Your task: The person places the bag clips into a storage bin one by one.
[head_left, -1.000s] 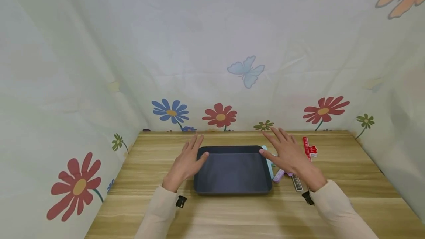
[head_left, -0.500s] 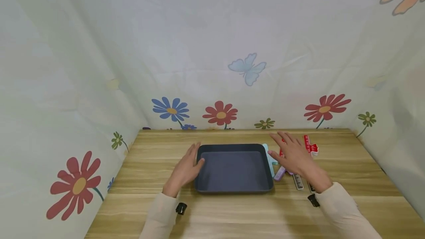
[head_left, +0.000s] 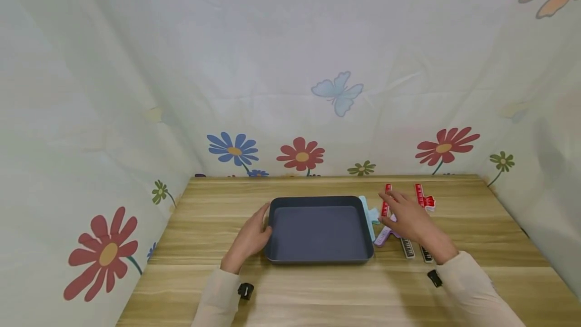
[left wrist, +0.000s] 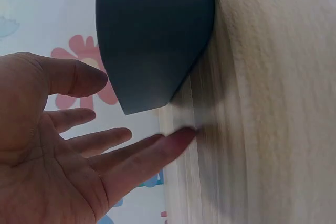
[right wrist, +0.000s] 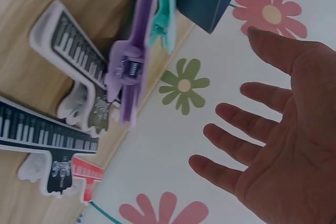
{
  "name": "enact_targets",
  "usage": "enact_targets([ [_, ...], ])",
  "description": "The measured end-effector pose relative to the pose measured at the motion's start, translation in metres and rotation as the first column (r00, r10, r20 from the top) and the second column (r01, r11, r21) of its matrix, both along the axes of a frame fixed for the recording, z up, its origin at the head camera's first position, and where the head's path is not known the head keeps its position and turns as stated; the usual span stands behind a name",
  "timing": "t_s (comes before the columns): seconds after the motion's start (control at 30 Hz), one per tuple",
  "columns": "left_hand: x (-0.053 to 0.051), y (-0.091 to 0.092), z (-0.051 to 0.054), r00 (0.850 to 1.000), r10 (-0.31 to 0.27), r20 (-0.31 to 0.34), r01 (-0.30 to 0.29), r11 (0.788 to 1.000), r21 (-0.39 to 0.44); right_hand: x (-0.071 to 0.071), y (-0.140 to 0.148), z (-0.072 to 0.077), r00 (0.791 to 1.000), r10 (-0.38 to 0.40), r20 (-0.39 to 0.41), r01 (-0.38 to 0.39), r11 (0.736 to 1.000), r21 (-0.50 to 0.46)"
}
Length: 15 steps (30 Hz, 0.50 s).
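A dark rectangular tray (head_left: pixel 320 233) lies on the wooden table. The left hand (head_left: pixel 249 238) is at its left side, thumb near the rim; in the left wrist view that hand (left wrist: pixel 79 145) has spread fingers beside the tray wall (left wrist: pixel 157 35). Above the clips right of the tray hovers the right hand (head_left: pixel 410 218), empty, its fingers apart, also seen as a hand (right wrist: pixel 278 129) in the right wrist view. Around it lie a light blue clip (head_left: pixel 367 218), a purple clip (head_left: pixel 383 236), red clips (head_left: pixel 420 196) and black-and-white clips (head_left: pixel 407 249), partly covered by the hand.
The wooden table (head_left: pixel 313 296) ends at a pale curtain (head_left: pixel 272 64) printed with flowers and butterflies, which also stands along both sides. A black wrist strap piece (head_left: pixel 245 291) shows by the left sleeve, another (head_left: pixel 434 278) by the right sleeve.
The right hand has moved right, off the tray's right edge and over the clips, uncovering more of them. The left hand has lowered to the tray's left side. The tray has stayed in place.
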<state>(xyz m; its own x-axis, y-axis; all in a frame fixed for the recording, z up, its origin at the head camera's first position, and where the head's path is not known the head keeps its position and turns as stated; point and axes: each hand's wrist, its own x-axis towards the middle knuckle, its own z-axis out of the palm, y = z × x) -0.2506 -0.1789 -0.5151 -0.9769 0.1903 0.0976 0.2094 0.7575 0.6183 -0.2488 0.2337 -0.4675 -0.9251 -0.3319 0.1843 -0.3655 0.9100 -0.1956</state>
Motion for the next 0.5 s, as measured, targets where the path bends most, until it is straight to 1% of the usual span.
enact_targets([
  [0.13, 0.000, -0.001, -0.004, 1.000, 0.011, 0.012, -0.012, 1.000, 0.025, 0.000, 0.004, -0.006, 1.000, -0.011, 0.009, 0.011, 1.000, 0.009],
  [0.23, 0.000, -0.002, -0.006, 1.000, 0.004, 0.027, -0.006, 0.998, 0.055, 0.001, 0.008, -0.010, 0.997, -0.052, 0.064, 0.051, 0.999, 0.017],
  [0.37, -0.001, -0.002, -0.009, 0.999, -0.010, 0.053, 0.004, 0.995, 0.104, 0.003, 0.012, -0.015, 0.984, -0.106, 0.141, 0.102, 0.994, 0.033],
  [0.43, -0.003, -0.002, -0.010, 0.998, -0.016, 0.059, 0.009, 0.993, 0.120, 0.004, 0.014, -0.018, 0.979, -0.127, 0.160, 0.122, 0.992, 0.041],
  [0.5, -0.004, -0.003, -0.011, 0.998, -0.021, 0.056, 0.014, 0.991, 0.133, 0.005, 0.015, -0.021, 0.977, -0.138, 0.164, 0.132, 0.990, 0.051],
])
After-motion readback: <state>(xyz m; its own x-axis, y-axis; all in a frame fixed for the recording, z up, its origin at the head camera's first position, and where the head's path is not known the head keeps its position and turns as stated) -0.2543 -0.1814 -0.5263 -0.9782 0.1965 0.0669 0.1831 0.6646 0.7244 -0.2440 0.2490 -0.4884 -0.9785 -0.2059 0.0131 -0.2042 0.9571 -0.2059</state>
